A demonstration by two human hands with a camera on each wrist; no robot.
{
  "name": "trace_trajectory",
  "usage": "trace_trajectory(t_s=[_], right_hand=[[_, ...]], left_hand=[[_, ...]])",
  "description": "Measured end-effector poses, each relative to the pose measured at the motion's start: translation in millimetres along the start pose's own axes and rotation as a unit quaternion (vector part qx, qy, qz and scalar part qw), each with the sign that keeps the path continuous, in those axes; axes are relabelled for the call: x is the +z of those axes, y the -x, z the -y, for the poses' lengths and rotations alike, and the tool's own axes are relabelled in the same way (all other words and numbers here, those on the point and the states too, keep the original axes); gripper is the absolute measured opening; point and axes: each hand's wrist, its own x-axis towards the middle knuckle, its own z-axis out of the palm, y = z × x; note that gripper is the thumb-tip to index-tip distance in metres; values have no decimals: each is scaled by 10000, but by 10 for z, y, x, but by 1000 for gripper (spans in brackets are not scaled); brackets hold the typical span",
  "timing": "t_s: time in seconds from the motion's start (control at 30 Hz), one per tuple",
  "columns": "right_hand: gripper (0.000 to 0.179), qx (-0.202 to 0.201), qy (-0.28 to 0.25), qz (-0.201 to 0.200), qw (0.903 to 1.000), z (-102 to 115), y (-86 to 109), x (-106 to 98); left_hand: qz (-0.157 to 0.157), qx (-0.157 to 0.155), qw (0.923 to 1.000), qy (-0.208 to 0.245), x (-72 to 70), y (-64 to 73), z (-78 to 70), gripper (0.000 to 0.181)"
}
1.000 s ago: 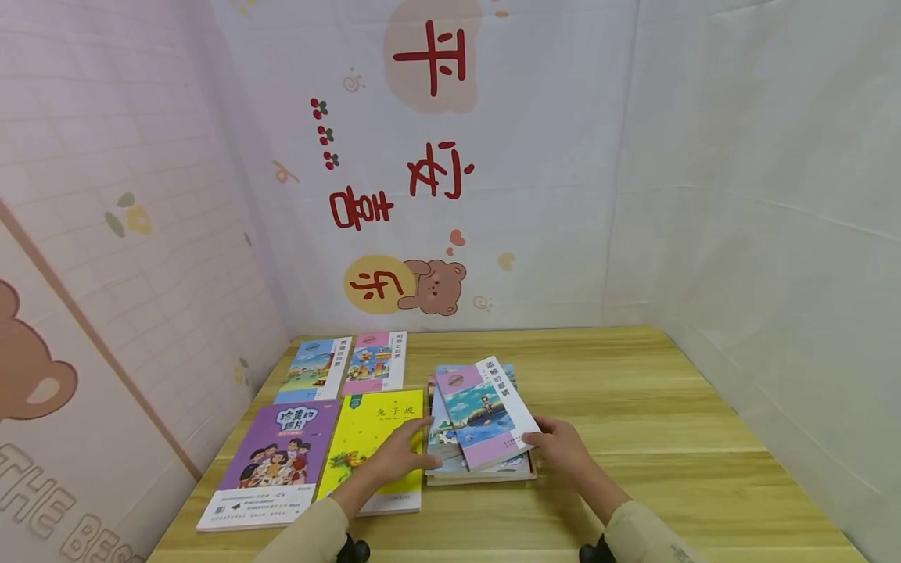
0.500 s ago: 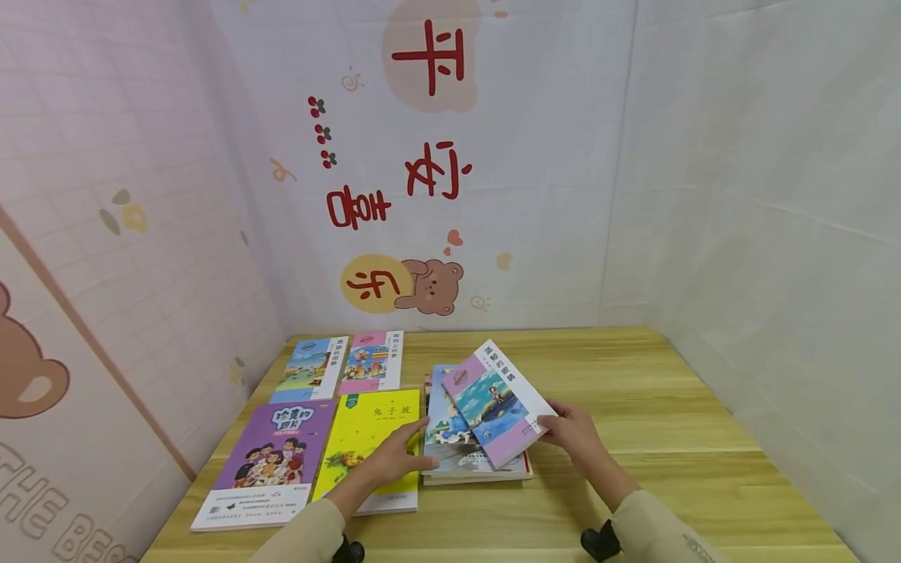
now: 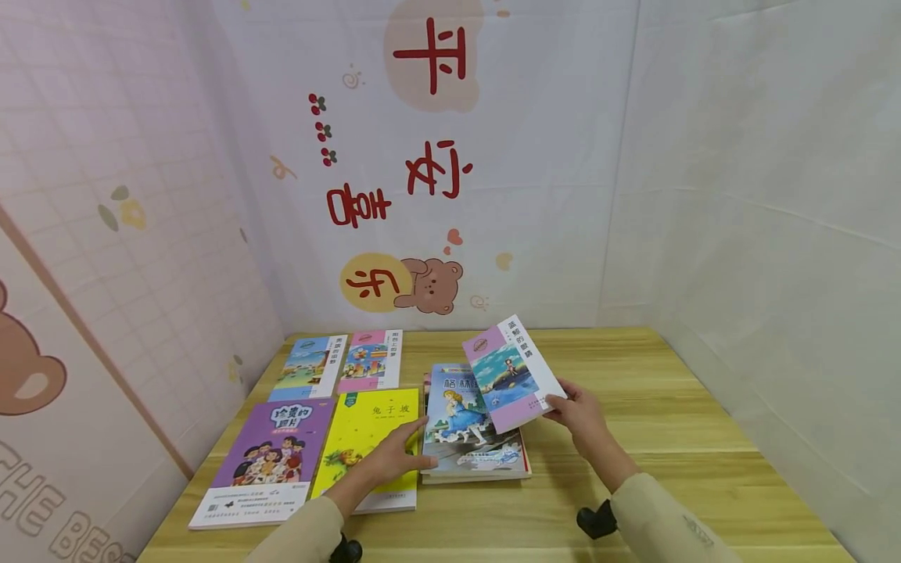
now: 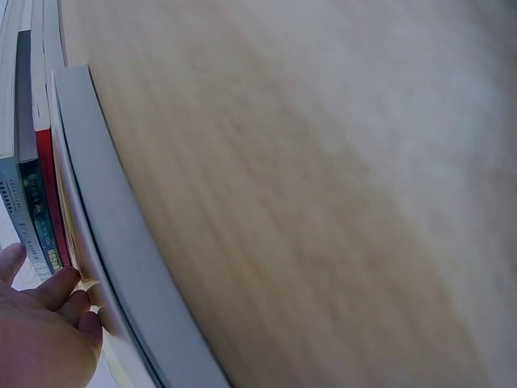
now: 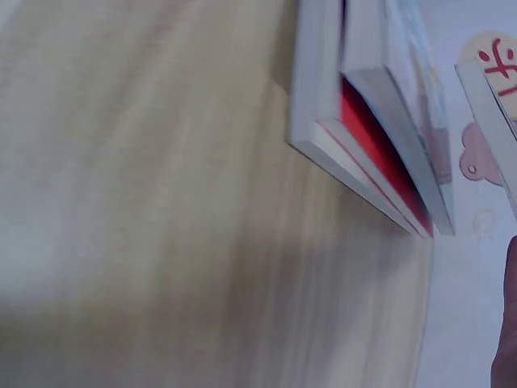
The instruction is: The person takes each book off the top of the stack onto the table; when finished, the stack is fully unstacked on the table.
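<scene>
My right hand (image 3: 586, 422) pinches a thin book (image 3: 508, 377) by its lower right corner, thumb on top. That book has a pink, white and blue cover and is held tilted above a stack. The stack's top book (image 3: 450, 426) is blue and shows a girl in a blue dress. In the right wrist view, the held book (image 5: 489, 121) stands apart from the stacked books (image 5: 380, 145). My left hand (image 3: 389, 457) lies over the yellow book (image 3: 373, 418), its fingers spread at the stack's left side. The left wrist view shows its fingertips at the spines (image 4: 40, 210).
A purple book (image 3: 274, 453) lies left of the yellow one. Behind them lie two smaller books, one blue (image 3: 308, 367) and one pink (image 3: 367, 361). The wooden table (image 3: 647, 438) ends against white cloth walls (image 3: 535, 195).
My right hand has lifted the pink and white book up, away and to the right, uncovering more of the blue book beneath. My left hand has stayed nearly still.
</scene>
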Motion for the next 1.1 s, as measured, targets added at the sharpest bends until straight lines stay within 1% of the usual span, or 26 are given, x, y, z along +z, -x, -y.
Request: trace_trajectory(t_s=[0.17, 0.33, 0.47, 0.57, 0.73, 0.87, 1.0, 1.1], right_hand=[[52, -14, -339, -243, 9991, 125, -124, -63], [54, 0, -325, -681, 9972, 209, -280, -169], [56, 15, -379, -1006, 9942, 218, -408, -250], [57, 64, -414, -1171, 9922, 179, -513, -289], [54, 134, -403, -1183, 9921, 38, -693, -326], [51, 161, -123, -1114, 9936, -102, -820, -321], [50, 183, 153, -1135, 9933, -181, -888, -271], [50, 234, 158, -1128, 9932, -205, -928, -247]], left_hand=[[3, 43, 10000, 39, -12, -6, 23, 86], [17, 87, 10000, 11, -15, -5, 38, 86], [34, 79, 10000, -26, -16, -9, 41, 85], [48, 46, 10000, -41, -15, -16, 42, 85], [56, 17, 10000, -46, -8, -15, 27, 85], [69, 67, 9999, -73, -7, -21, 19, 84], [59, 59, 9999, -80, -7, -37, 33, 85], [62, 37, 10000, -68, -5, -38, 34, 85]])
